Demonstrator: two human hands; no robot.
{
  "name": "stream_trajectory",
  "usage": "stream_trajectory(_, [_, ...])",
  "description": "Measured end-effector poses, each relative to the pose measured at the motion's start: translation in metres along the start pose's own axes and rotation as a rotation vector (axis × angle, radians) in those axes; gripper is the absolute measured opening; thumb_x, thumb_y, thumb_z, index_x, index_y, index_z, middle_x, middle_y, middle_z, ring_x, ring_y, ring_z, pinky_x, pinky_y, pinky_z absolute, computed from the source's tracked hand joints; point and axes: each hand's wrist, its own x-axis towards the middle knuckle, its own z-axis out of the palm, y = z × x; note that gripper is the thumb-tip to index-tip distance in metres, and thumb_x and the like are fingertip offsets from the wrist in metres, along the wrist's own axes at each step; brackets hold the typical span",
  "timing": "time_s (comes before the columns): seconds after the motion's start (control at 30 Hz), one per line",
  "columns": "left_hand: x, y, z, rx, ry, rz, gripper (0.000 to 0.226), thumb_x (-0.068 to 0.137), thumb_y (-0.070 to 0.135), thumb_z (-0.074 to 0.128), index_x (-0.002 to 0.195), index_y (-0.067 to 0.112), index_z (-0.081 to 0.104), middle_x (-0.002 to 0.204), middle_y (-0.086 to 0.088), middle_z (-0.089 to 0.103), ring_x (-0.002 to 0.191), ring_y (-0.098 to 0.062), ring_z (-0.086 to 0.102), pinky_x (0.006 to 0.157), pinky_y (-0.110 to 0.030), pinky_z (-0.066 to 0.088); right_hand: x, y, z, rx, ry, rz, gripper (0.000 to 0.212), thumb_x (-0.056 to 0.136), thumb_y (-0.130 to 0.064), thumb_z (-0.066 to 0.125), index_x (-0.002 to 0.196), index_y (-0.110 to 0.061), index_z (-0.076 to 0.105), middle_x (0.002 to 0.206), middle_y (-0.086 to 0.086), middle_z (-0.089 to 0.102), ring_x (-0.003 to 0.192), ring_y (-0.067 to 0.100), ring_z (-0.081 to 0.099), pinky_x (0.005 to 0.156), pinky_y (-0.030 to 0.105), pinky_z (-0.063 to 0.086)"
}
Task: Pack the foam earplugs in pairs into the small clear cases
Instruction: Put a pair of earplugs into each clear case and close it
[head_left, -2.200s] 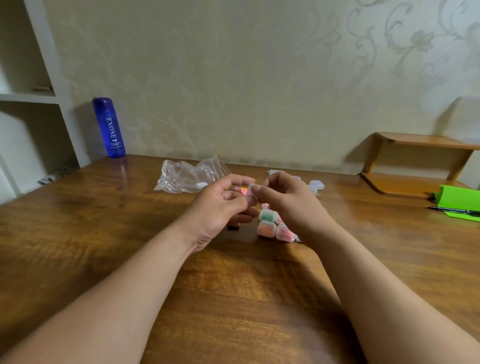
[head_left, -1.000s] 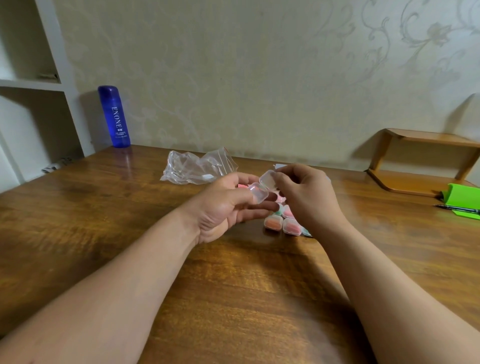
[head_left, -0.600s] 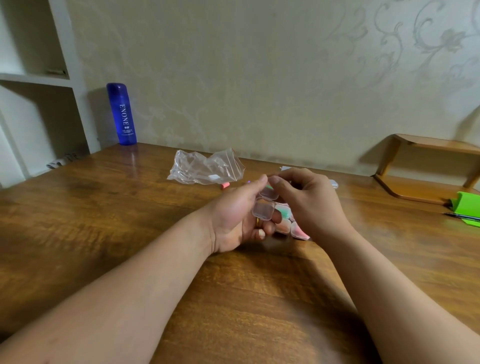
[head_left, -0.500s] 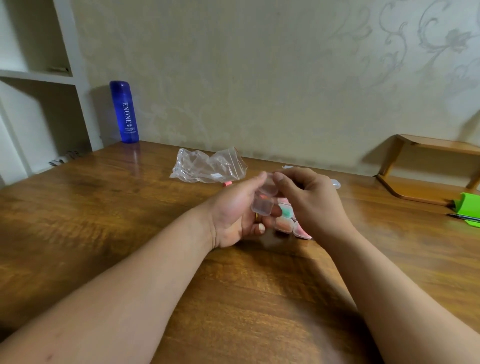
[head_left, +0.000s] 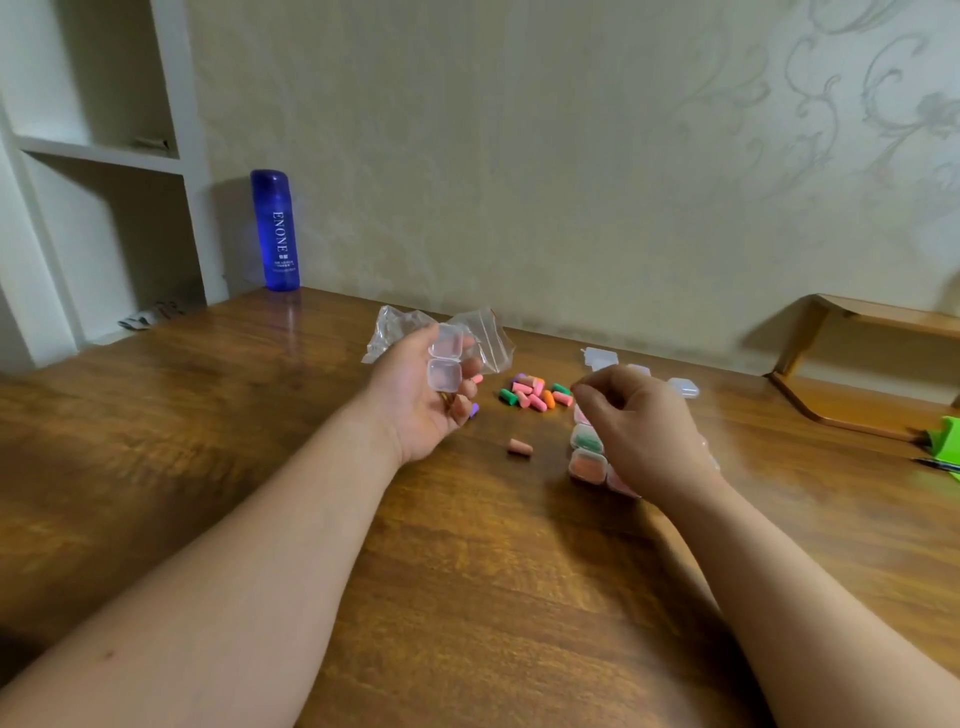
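Note:
My left hand (head_left: 415, 400) is raised palm up and holds a small clear case (head_left: 444, 362), its lid hinged open and both halves empty. A pile of pink, green and orange foam earplugs (head_left: 535, 395) lies on the table just right of it. One pink earplug (head_left: 519, 447) lies alone nearer me, and a purple one (head_left: 474, 410) peeks out by my left fingers. My right hand (head_left: 639, 431) hovers with curled fingers, its fingertips at the pile's right edge, nothing visible in them. It partly covers a row of filled cases (head_left: 587, 462).
A crumpled clear plastic bag (head_left: 491, 340) lies behind my left hand. Empty closed cases (head_left: 683, 387) sit beyond my right hand. A blue bottle (head_left: 275, 228) stands at the back left by a white shelf. A wooden stand (head_left: 857, 364) and a green object (head_left: 943, 441) are at the right.
My hands have parted. The right hand let go of the case lid and moved right towards the earplug pile; the left hand drew left with the opened case.

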Motion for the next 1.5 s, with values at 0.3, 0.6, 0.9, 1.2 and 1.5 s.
stream_trajectory(0.3, [0.009, -0.007, 0.001, -0.028, -0.118, -0.054, 0.037, 0.108, 0.043, 0.048, 0.124, 0.015, 0.066, 0.096, -0.011, 0.074, 0.070, -0.018, 0.060, 0.058, -0.026, 0.049, 0.054, -0.007, 0.024, -0.505, -0.152, -0.036, 0.023, 0.099, -0.023, 0.063, 0.118, -0.027, 0.075, 0.114, -0.005, 0.075, 0.098, 0.017, 0.067, 0.072, 0.030, 0.051])
stream_trajectory(0.6, [0.011, -0.011, 0.007, -0.050, -0.064, -0.051, 0.032, 0.108, 0.037, 0.047, 0.117, 0.013, 0.066, 0.086, -0.010, 0.074, 0.057, -0.015, 0.052, 0.051, -0.024, 0.039, 0.069, -0.010, 0.045, -0.650, -0.218, 0.042, 0.010, 0.100, -0.029, 0.067, 0.102, -0.022, 0.074, 0.089, -0.002, 0.070, 0.080, 0.018, 0.066, 0.056, 0.028, 0.046])
stream_trajectory(0.9, [0.004, -0.010, 0.011, -0.070, -0.119, -0.057, 0.034, 0.108, 0.034, 0.046, 0.121, 0.012, 0.068, 0.104, -0.014, 0.070, 0.084, -0.023, 0.065, 0.066, -0.031, 0.058, 0.062, -0.011, 0.025, -0.490, -0.060, 0.061, 0.012, 0.098, -0.033, 0.068, 0.089, -0.027, 0.074, 0.078, -0.006, 0.070, 0.084, 0.022, 0.069, 0.063, 0.030, 0.045])
stream_trajectory(1.2, [0.002, -0.016, 0.020, 0.036, -0.156, -0.047, 0.048, 0.110, 0.036, 0.040, 0.142, 0.006, 0.061, 0.101, -0.014, 0.069, 0.074, -0.020, 0.065, 0.059, -0.029, 0.057, 0.027, -0.033, 0.004, 0.017, 0.130, -0.106, 0.013, 0.101, -0.034, 0.072, 0.106, -0.022, 0.072, 0.092, -0.012, 0.072, 0.085, 0.004, 0.067, 0.072, 0.025, 0.053])
stream_trajectory(1.5, [-0.001, -0.017, 0.019, 0.073, -0.288, -0.069, 0.049, 0.115, 0.039, 0.029, 0.132, 0.008, 0.062, 0.085, -0.007, 0.074, 0.069, -0.016, 0.068, 0.075, -0.034, 0.055, 0.014, -0.045, 0.029, -0.163, -0.060, -0.346, 0.011, 0.095, -0.021, 0.073, 0.101, -0.029, 0.078, 0.102, -0.012, 0.062, 0.093, 0.006, 0.061, 0.073, 0.022, 0.046])
